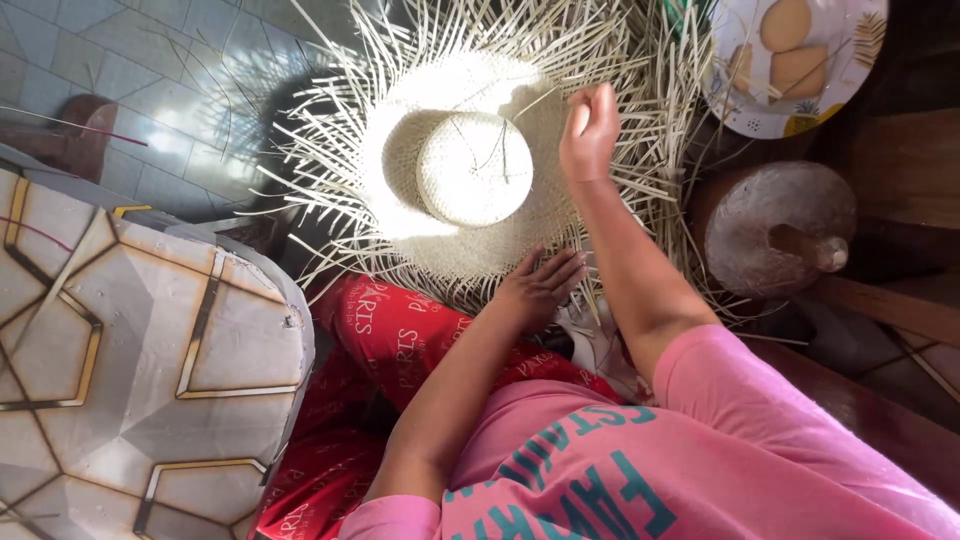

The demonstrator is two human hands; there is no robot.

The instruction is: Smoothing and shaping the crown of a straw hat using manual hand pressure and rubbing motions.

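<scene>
A half-woven straw hat (470, 170) lies crown-up over the person's lap, its brim unfinished and bristling all round with loose straw strands (330, 120). Strong sunlight bleaches the crown and the brim on its left, so the weave there is hard to make out.

The right hand (588, 130) is raised over the hat's right brim, fingers curled in as if pinching a strand; the strand itself is too thin and too washed out to tell for certain. The left hand (540, 285) lies flat and open on the near edge of the brim, fingers spread, pressing the weave down and gripping nothing.

Below the hat, red patterned trousers (400, 340) show only in part, hidden by the arms and a pink shirt (640, 460). Left of the hat, a cushioned seat with gold hexagon lines (130, 340) is cut off by the frame. Right of the hat stands a rounded wooden block (775, 230), half in shadow. Above that, a patterned plate (840, 85) holding pale round pieces is cropped by the top edge. Beyond the hat's far left lies grey tiled floor (150, 70).
</scene>
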